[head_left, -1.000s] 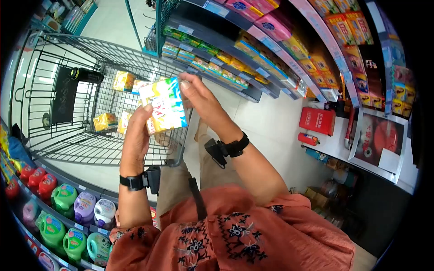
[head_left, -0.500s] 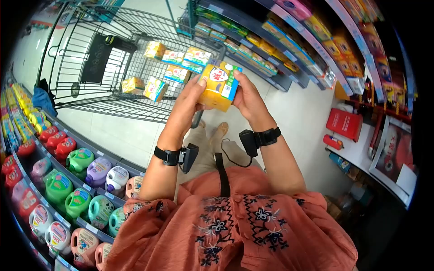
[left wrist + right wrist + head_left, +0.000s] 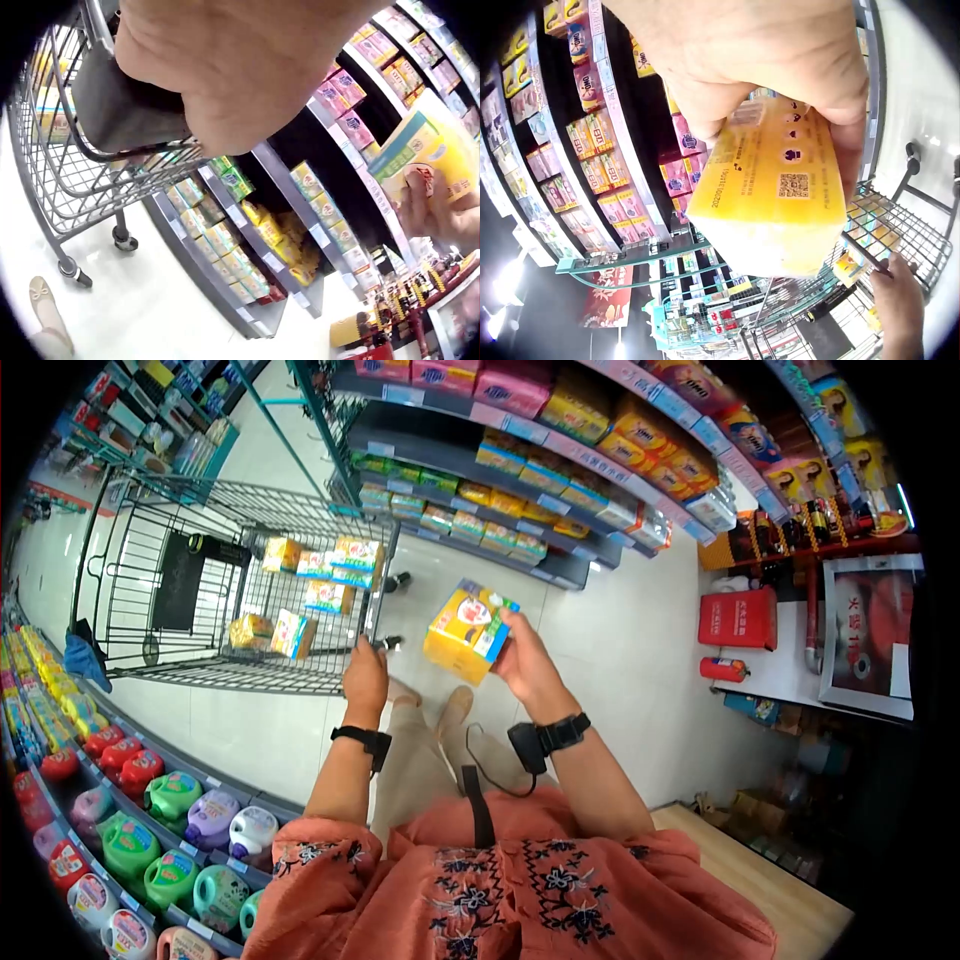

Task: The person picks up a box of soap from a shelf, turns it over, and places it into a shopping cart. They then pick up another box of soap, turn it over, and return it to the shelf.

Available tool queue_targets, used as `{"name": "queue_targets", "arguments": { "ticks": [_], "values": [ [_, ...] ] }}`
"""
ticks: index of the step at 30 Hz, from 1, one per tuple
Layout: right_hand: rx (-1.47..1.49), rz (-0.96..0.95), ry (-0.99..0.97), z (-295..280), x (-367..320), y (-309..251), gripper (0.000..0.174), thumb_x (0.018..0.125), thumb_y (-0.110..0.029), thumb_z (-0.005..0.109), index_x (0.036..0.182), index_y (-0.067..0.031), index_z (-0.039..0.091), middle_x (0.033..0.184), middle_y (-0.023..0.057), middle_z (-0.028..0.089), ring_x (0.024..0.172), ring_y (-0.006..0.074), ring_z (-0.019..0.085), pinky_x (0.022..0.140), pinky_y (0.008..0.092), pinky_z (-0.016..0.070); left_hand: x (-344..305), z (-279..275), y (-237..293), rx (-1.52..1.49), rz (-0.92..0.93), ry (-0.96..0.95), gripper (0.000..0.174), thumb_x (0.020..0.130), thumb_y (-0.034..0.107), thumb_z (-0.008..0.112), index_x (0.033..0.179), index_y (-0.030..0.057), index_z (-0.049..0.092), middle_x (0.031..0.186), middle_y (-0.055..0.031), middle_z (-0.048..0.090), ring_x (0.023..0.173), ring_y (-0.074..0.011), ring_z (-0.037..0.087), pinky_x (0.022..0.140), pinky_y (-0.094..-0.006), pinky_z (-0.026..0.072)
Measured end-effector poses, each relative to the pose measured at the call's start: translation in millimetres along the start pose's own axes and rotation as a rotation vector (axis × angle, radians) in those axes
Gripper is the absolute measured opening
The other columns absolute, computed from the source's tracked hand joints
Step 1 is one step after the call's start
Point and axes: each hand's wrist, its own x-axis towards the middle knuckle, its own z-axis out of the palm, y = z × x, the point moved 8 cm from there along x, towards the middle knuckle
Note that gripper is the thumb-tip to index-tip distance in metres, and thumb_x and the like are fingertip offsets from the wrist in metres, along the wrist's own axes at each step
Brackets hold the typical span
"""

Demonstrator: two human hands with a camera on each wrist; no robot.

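Observation:
My right hand (image 3: 530,665) holds a yellow and blue pack of soap (image 3: 462,628) out over the floor, right of the cart. In the right wrist view, its yellow printed side (image 3: 780,176) shows a square code, with the fingers and thumb around the pack's near end. My left hand (image 3: 366,678) grips the near end of the wire shopping cart (image 3: 175,582); the right wrist view shows its fingers curled over the cart's rim (image 3: 864,251). Several similar packs (image 3: 328,597) lie in the basket, two of them stacked (image 3: 356,556).
Shelves of boxed and wrapped goods (image 3: 545,480) run along the far side. Bottles of detergent (image 3: 172,795) line the shelf at near left. A red box (image 3: 738,620) and a fire extinguisher (image 3: 724,668) stand at right. Tiled floor (image 3: 580,620) lies between.
The pack was between both hands over the cart, then turned to a yellow face. My left hand has let go and taken the cart's rim; my right hand keeps the pack.

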Motion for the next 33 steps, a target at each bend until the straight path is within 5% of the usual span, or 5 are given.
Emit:
{"name": "queue_targets", "arguments": {
  "ticks": [4,12,18,21,33],
  "values": [
    [-0.005,-0.013,-0.034,-3.5,-9.9,-11.6,0.046,0.095,-0.04,0.063,0.129,-0.0102,0.051,0.117,0.0085,0.063,0.103,0.0224,0.065,0.084,0.0435,0.055,0.6,-5.6,0.3,0.01,0.012,0.071,0.027,0.101,0.029,0.056,0.118,0.0081,0.054,0.101,-0.0193,0.068,0.083,-0.0415,0.068,0.068,-0.0514,0.0547],
    [0.035,-0.058,-0.086,-29.4,-8.4,-24.1,0.046,0.094,-0.038,0.068,0.124,-0.0099,0.047,0.116,0.0078,0.06,0.107,0.0203,0.062,0.088,0.0454,0.0548,3.1,-1.9,-31.4,0.146,-0.016,0.065,0.027,0.102,0.036,0.052,0.111,0.0102,0.05,0.098,-0.0195,0.065,0.086,-0.0429,0.066,0.07,-0.0552,0.0535],
    [0.0,-0.103,-0.024,-32.8,-17.8,-41.7,0.056,0.091,-0.036,0.072,0.127,-0.0046,0.042,0.125,0.012,0.055,0.119,0.0238,0.057,0.095,0.048,0.0524,7.6,-6.6,-73.9,0.078,-0.133,0.003,0.037,0.104,0.036,0.048,0.126,0.0073,0.049,0.118,-0.0249,0.063,0.104,-0.047,0.062,0.081,-0.0569,0.0513],
    [0.0,-0.139,-0.033,-34.9,-22.5,-44.1,0.061,0.091,-0.036,0.073,0.131,-0.003,0.041,0.129,0.0135,0.054,0.122,0.0254,0.056,0.097,0.0489,0.051,16.4,-5.1,-107.8,0.106,-0.124,0.026,0.034,0.103,0.036,0.049,0.121,0.0072,0.052,0.119,-0.0232,0.064,0.105,-0.0473,0.061,0.083,-0.0567,0.0492],
    [-0.021,-0.135,-0.015,-32.9,-6.1,-52.8,0.066,0.09,-0.037,0.074,0.136,-0.0022,0.042,0.132,0.0134,0.054,0.124,0.0244,0.055,0.103,0.0506,0.0467,38.2,-33.1,-162.3,0.171,-0.256,0.042,0.033,0.103,0.037,0.047,0.116,0.0064,0.054,0.108,-0.0258,0.068,0.101,-0.0477,0.063,0.082,-0.0589,0.0492]
  ]
}}
